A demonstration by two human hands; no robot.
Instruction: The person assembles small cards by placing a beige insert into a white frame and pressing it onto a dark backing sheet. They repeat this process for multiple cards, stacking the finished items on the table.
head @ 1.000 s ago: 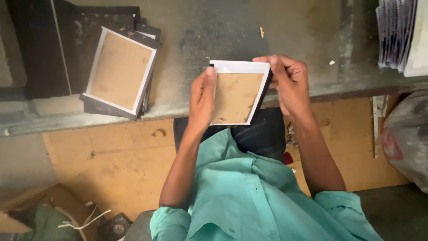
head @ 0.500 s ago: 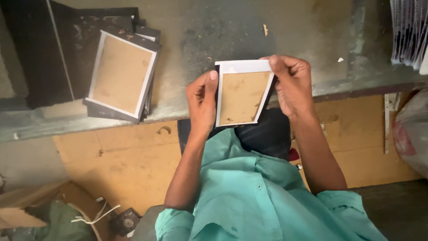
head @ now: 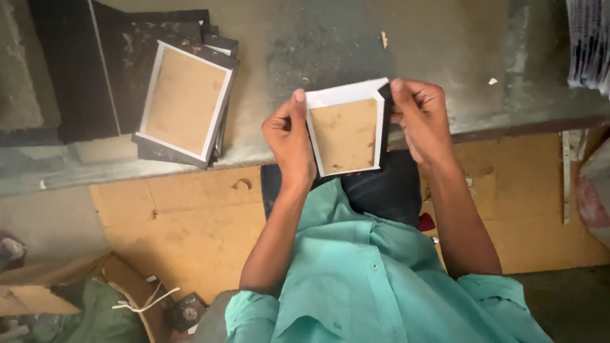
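Seen from the head camera: small rectangular brown board with white paper border [head: 346,134], flat and matte, held upright-tilted above the grey worn workbench [head: 305,44] edge. Left hand [head: 289,136] pinching its left edge, thumb up top; right hand [head: 422,117] closed on the right edge (fingers wrapped behind). At ten o'clock, stack of similar white-bordered brown boards on black sheets [head: 184,101], resting flat. At eight o'clock, open cardboard box [head: 38,292] (contents unclear).

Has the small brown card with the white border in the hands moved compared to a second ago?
Barely. The held card sits over the bench edge as before; its top has only tipped slightly toward the stack of similar cards.
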